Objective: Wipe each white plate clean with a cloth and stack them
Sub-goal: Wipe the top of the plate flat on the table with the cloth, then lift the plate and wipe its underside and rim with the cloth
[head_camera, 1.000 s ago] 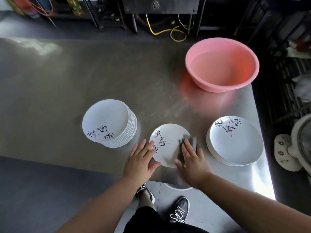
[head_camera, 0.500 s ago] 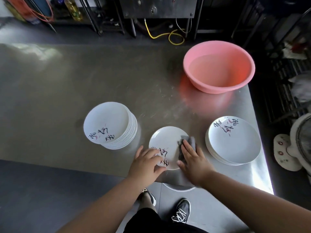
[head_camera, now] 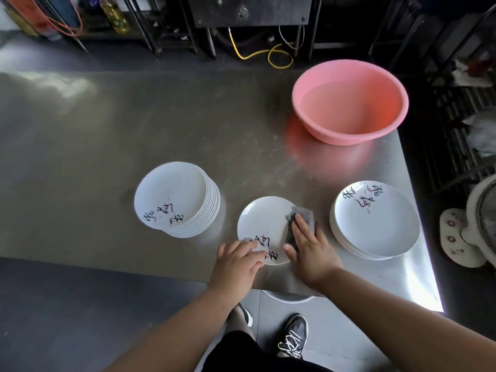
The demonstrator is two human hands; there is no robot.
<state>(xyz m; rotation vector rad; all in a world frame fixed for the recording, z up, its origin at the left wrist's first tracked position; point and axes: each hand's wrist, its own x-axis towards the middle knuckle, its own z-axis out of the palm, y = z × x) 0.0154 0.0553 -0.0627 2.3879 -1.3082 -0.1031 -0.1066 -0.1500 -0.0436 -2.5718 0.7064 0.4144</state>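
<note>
The round white plate with black calligraphy (head_camera: 264, 226) turned under the left hand (head_camera: 236, 260), its lettering swinging from the far-left rim to the near edge.

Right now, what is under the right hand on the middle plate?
Under the right hand lies a grey cloth, pressed flat on the middle plate. The plate surface beneath the cloth is covered, so its state cannot be seen.

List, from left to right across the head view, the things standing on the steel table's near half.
Tall stack of plates → left hand → single plate → grey cloth under the right hand → low stack of plates.
</note>
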